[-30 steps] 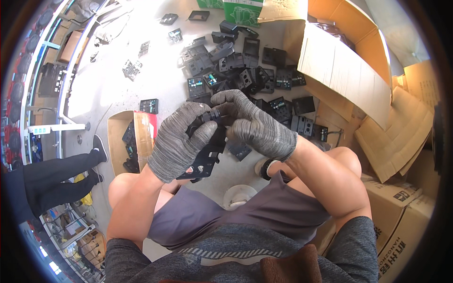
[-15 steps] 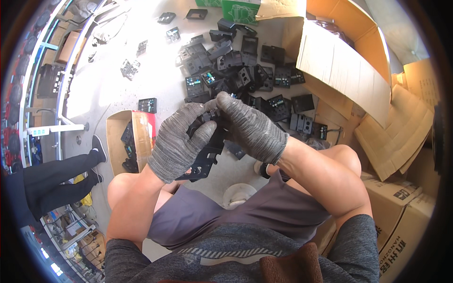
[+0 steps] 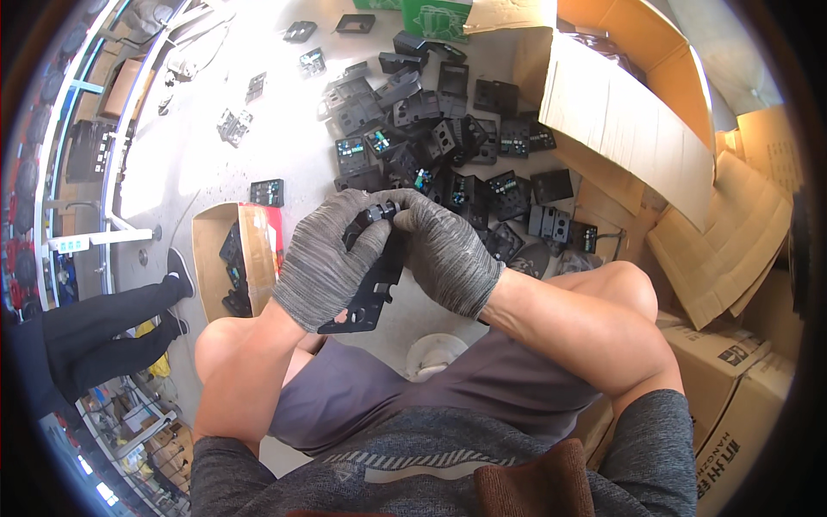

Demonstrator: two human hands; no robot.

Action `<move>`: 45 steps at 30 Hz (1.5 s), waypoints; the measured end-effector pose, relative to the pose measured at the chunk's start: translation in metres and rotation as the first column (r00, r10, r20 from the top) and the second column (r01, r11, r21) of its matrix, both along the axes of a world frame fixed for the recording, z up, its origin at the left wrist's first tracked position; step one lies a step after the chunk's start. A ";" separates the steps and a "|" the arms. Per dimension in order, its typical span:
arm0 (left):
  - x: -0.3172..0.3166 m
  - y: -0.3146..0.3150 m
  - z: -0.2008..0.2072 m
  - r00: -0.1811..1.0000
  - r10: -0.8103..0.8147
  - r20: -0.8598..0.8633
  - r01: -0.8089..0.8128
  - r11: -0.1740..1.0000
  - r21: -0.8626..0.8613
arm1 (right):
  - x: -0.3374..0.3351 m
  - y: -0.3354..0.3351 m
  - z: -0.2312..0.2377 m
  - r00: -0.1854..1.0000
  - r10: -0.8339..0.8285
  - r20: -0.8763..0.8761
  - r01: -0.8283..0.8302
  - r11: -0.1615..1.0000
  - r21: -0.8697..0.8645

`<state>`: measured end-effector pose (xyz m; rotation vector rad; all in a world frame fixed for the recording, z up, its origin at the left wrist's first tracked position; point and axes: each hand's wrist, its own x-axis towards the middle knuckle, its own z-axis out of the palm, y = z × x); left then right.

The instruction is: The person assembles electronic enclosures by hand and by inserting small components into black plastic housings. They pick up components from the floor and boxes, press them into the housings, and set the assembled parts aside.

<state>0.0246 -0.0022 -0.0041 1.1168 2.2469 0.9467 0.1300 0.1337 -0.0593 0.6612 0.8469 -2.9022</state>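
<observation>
Both my hands wear grey knitted gloves and meet above my lap. My left hand (image 3: 323, 258) is closed around a black plastic housing (image 3: 369, 297), whose lower end with cut-outs hangs down below the palm. At the top of this piece a black ribbed fitting, like a cable gland (image 3: 382, 212), shows between the left thumb and fingers. My right hand (image 3: 450, 257) is curled in from the right, its fingertips pinched at the fitting's right end. The gloves hide much of the housing.
A heap of black plastic housings (image 3: 413, 112), some with circuit boards, lies on the floor ahead. At left stands a small open carton (image 3: 220, 276) holding similar parts; a large open carton (image 3: 616, 108) stands at right. A person's dark-trousered legs (image 3: 112, 323) show at left.
My right hand has come down and its fingers have curled in at the fitting, uncovering more of it. My left hand has hardly moved.
</observation>
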 end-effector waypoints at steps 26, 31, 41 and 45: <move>-0.007 -0.004 0.002 0.641 0.056 0.766 -0.173 0.982 0.073 | -0.007 0.027 0.008 0.998 0.019 -0.053 -0.007 0.976 0.217; -0.007 -0.001 0.009 0.493 0.091 0.865 -0.265 0.963 0.050 | -0.006 0.034 0.039 0.976 0.189 -0.108 -0.103 0.839 0.535; -0.019 -0.009 0.003 0.613 0.048 0.788 -0.364 0.903 0.229 | -0.007 0.058 0.030 0.997 -0.025 0.067 0.002 0.948 0.320; -0.022 -0.006 0.013 0.755 0.098 0.648 -0.421 0.831 0.365 | 0.003 0.047 0.032 0.977 0.039 0.210 -0.120 0.913 0.390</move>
